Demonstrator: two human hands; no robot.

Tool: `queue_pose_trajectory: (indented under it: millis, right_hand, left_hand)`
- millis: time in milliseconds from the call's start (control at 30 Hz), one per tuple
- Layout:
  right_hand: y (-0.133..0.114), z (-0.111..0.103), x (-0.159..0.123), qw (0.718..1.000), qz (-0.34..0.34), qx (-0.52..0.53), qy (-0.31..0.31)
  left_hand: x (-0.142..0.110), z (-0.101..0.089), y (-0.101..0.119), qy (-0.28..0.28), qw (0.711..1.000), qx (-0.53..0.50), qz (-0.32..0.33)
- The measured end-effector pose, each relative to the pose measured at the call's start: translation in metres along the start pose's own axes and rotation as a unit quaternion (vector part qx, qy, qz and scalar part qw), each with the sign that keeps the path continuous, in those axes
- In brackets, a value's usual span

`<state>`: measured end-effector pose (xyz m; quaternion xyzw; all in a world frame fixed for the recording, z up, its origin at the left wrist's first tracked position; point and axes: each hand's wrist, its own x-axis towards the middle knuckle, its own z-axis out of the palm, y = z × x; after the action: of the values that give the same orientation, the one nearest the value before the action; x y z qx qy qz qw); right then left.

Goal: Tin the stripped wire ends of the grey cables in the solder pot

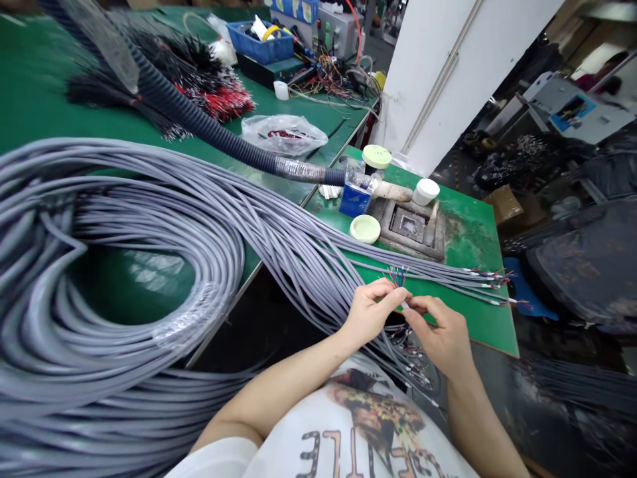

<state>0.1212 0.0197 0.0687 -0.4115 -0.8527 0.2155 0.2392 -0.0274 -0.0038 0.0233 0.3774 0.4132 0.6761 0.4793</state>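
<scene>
My left hand [374, 307] pinches the fanned coloured wires [397, 276] at the end of a grey cable, their thin tips pointing up and away. Close on its right, my right hand [440, 326] has thumb and fingers closed at the white-grey cable end just below those wires. A thick bundle of grey cables [279, 226] runs from the left past my hands. Several cable ends with bared coloured wires [497, 279] lie on the green board to the right. More stripped ends [415, 365] hang below my hands, partly hidden by my arms.
A large coil of grey cable [124, 172] fills the left table. Beyond my hands sit a square solder pot [411, 226], a pale green lid [365, 229], a white jar [425, 191] and a blue box [355, 199]. A dark corrugated hose [199, 126] crosses above the table.
</scene>
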Motion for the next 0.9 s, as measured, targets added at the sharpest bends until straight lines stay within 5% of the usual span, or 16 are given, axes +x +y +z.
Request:
queue_pose_trajectory:
  millis: [900]
  right_hand:
    - [0.005, -0.001, -0.019, 0.999, 0.008, 0.026, -0.024]
  left_hand:
    - [-0.01, 0.005, -0.007, -0.019, 0.999, 0.036, 0.0]
